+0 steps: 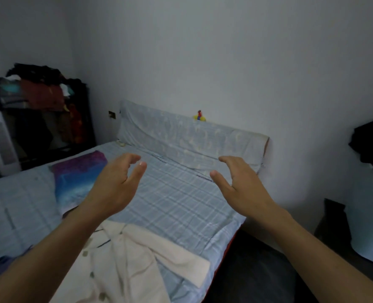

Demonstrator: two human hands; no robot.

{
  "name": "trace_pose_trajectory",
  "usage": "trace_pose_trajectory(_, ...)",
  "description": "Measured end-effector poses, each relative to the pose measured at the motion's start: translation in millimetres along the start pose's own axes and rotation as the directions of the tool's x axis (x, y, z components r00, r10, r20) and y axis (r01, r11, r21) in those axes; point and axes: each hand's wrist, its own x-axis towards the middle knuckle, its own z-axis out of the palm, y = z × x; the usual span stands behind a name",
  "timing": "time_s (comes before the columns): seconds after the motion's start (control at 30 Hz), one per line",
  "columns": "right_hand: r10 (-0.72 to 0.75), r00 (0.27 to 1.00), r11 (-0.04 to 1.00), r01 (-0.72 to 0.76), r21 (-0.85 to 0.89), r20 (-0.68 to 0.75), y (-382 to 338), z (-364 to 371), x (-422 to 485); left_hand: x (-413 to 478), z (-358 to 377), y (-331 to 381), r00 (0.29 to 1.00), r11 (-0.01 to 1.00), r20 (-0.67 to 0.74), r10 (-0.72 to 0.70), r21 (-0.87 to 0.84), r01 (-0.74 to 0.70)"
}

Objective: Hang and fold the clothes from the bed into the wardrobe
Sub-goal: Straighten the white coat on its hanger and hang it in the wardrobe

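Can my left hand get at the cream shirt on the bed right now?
Probably yes. The left hand is open and empty, and the cream shirt lies uncovered on the bed, below it and nearer the body; nothing sits between them, so drawing back and down should reach it.

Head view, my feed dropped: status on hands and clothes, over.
Left hand and right hand open, empty, above the bed. Cream shirt lies spread at the near edge, untouched. Purple-blue cloth to the left; nothing covers the shirt.
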Motion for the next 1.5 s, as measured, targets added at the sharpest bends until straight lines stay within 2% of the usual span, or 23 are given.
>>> trace_pose_trajectory(0.27, -0.1, 0.989, 0.988, 0.087, 0.127, 0.105, 49.3, 96.0, 103.1, 48.2, 52.1, -65.4, 0.985, 0.977, -0.039, -0.167, 0.127, 0.17)
trace_pose_trajectory(0.47, -0.18, 0.958, 0.97, 0.134, 0.204, 0.225, 83.6, 151.2, 183.1, 78.8, 89.1, -97.7, 0.938, 0.915, -0.105, -0.33, 0.209, 0.345)
trace_pose_trajectory(0.67, -0.281, 0.901, 0.941, 0.19, 0.28, 0.332, 68.5, 217.4, 218.6, 51.7, 89.2, -144.5, 0.838, 0.803, -0.171, -0.518, 0.241, 0.545)
trace_pose_trajectory(0.8, -0.351, 0.848, 0.92, 0.233, 0.316, 0.396, 37.1, 269.1, 226.6, 26.8, 72.7, -179.5, 0.756, 0.731, -0.242, -0.608, 0.201, 0.652)
trace_pose_trajectory(0.93, -0.41, 0.804, 0.898, 0.273, 0.345, 0.431, -1.5, 313.6, 228.6, 8.3, 58.9, -221.4, 0.733, 0.696, -0.273, -0.624, 0.232, 0.679)
trace_pose_trajectory(1.17, -0.443, 0.747, 0.89, 0.302, 0.342, 0.495, -49.1, 390.6, 239.8, -1.5, 59.9, -299.5, 0.693, 0.677, -0.253, -0.675, 0.16, 0.719)
trace_pose_trajectory(1.3, -0.401, 0.732, 0.909, 0.244, 0.339, 0.551, -57.5, 436.7, 237.7, -3.6, 71.1, -333.4, 0.68, 0.645, -0.211, -0.703, 0.216, 0.733)
trace_pose_trajectory(1.5, -0.35, 0.688, 0.93, 0.177, 0.321, 0.636, -48.6, 511.9, 245.5, 7.2, 93.9, -390.9, 0.632, 0.609, -0.132, -0.764, 0.177, 0.773)
